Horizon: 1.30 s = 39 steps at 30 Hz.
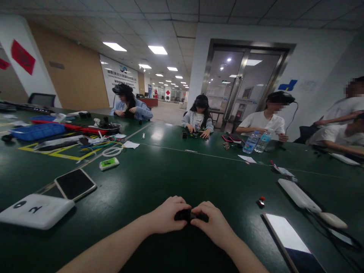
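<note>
Near the front of the dark green table (159, 174), my left hand (167, 215) grips the left end of a small black object (187, 215). The other end is held by my right hand (209, 220), its thumb and fingers closed around it. Both hands nearly touch each other over the object, whose details are too dark to make out. To the right lies a small red and silver piece (261, 202), apart from my hands.
At the left are a white device (36, 210), a black-screened phone (75, 184) and a green-white packet (109, 163). A phone (288, 235) and a white power bank (299, 195) lie right. Water bottles (250, 142) stand farther back; several people sit around the table.
</note>
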### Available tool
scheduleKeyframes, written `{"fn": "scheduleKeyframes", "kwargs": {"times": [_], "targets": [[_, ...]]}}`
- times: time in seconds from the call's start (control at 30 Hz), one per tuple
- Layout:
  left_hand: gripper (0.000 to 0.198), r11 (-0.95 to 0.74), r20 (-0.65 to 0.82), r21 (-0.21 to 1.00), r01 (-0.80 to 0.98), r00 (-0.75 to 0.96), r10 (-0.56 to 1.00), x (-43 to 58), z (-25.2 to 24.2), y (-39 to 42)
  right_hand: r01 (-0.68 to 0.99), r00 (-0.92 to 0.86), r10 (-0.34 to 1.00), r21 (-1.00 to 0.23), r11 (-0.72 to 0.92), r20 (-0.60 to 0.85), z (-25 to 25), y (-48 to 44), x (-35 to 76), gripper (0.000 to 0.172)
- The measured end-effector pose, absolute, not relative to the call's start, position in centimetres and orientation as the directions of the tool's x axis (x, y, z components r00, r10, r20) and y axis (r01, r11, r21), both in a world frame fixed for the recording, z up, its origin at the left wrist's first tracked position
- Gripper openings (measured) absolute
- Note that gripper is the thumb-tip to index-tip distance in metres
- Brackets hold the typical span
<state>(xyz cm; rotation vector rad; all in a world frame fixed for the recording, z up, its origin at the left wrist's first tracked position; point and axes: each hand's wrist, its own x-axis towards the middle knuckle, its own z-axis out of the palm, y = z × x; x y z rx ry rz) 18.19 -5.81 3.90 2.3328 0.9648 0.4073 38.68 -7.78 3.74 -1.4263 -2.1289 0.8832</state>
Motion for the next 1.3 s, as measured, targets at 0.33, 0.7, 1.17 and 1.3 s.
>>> {"fn": "scheduleKeyframes", "kwargs": {"times": [0.33, 0.7, 1.17, 1.3], "targets": [[0.038, -0.603, 0.085, 0.592, 0.534, 0.703, 0.706, 18.3, 3.5, -5.6, 0.657, -0.404, 0.914, -0.685, 0.313, 0.031, 3.9, -7.9, 38.7, 0.016], [0.037, -0.592, 0.074, 0.604, 0.533, 0.703, 0.707, 18.2, 3.8, -5.7, 0.643, -0.413, 0.911, -0.703, 0.303, 0.015, 3.6, -7.9, 38.6, 0.018], [0.039, -0.558, 0.060, 0.573, 0.600, 0.649, 0.758, 17.1, 3.9, -4.9, 0.656, -0.342, 0.940, -0.717, 0.237, -0.003, 3.5, -7.9, 39.0, 0.035], [0.040, -0.438, 0.011, 0.500, 0.747, 0.500, 0.866, 13.6, 3.9, -2.9, 0.656, -0.297, 0.955, -0.730, 0.193, -0.014, 3.5, -7.7, 39.7, 0.033]]}}
